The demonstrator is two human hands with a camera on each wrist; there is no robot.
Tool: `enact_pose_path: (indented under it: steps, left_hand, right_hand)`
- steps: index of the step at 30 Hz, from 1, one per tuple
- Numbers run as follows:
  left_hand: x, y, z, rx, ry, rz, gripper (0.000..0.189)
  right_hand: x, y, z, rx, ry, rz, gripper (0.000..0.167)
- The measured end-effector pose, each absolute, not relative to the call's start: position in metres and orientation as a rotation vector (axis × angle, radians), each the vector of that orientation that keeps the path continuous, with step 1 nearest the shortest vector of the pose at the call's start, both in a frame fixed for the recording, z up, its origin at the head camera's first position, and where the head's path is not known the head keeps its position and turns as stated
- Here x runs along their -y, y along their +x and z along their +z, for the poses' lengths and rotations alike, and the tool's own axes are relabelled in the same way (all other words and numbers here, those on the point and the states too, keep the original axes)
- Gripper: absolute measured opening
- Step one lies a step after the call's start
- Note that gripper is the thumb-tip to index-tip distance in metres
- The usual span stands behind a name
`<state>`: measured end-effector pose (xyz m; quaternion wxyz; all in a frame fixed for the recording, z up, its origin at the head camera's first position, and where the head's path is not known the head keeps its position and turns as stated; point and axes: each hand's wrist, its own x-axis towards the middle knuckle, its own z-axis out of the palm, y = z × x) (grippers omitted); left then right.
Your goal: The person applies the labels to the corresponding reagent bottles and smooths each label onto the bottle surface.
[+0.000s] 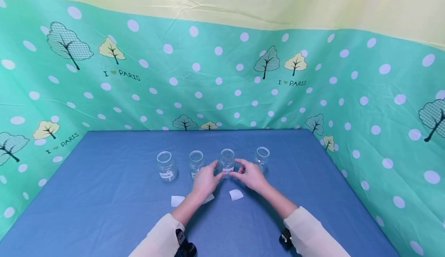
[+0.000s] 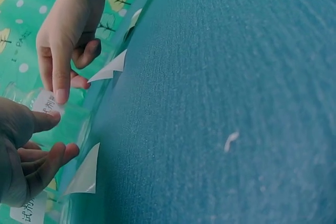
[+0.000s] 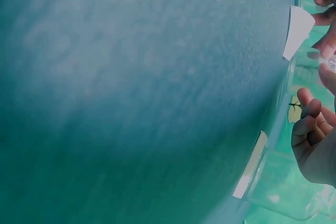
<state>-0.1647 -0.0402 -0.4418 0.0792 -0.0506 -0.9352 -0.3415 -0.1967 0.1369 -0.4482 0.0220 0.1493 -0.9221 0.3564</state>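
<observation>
Both hands are at a clear glass jar (image 1: 227, 155), the third from the left in a row on the blue table. A white label (image 1: 228, 170) with red marks is on its front. My left hand (image 1: 205, 179) holds the jar's left side, its thumb on the label's edge. My right hand (image 1: 252, 176) grips the other side, its thumb on the label too. In the left wrist view, both thumbs press the label (image 2: 46, 102), which bears dark characters. The other fingers are bent, several not touching the glass. The jar's back is hidden.
Two labelled jars stand left: one jar (image 1: 165, 158) apart, another jar (image 1: 196, 157) partly behind the left hand. Another jar (image 1: 262, 153) is just right of the right hand. White paper pieces lie in front, including one paper (image 1: 236, 194) and another paper (image 1: 177, 201).
</observation>
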Motion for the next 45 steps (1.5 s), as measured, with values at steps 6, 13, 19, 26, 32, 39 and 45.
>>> enact_pose_path:
  steps: [6,13,19,26,32,39,45]
  left_hand:
    - [0.04,-0.165,-0.444,2.788,-0.173,-1.011,0.048]
    - [0.041,-0.163,-0.442,2.791,-0.161,-1.042,0.049]
    - [0.042,-0.163,-0.439,2.802,-0.132,-1.089,0.055]
    - [0.044,-0.163,-0.439,2.798,-0.168,-1.091,0.053]
    - [0.046,-0.163,-0.438,2.799,-0.186,-1.08,0.049]
    - [0.044,-0.161,-0.437,2.803,-0.187,-1.04,0.049]
    - [0.043,-0.162,-0.437,2.797,-0.179,-1.042,0.048]
  right_hand:
    - [-0.138,-0.196,-0.449,2.84,0.477,1.04,0.042]
    - [-0.144,-0.194,-0.443,2.827,0.476,1.079,0.036]
    - [-0.141,-0.194,-0.437,2.83,0.471,1.139,0.052]
    - [-0.139,-0.194,-0.436,2.846,0.478,1.131,0.047]
    - [-0.143,-0.197,-0.438,2.859,0.507,1.115,0.04]
    - [-0.145,-0.197,-0.437,2.895,0.536,1.143,0.038]
    - [-0.144,-0.197,-0.437,2.865,0.548,1.131,0.042]
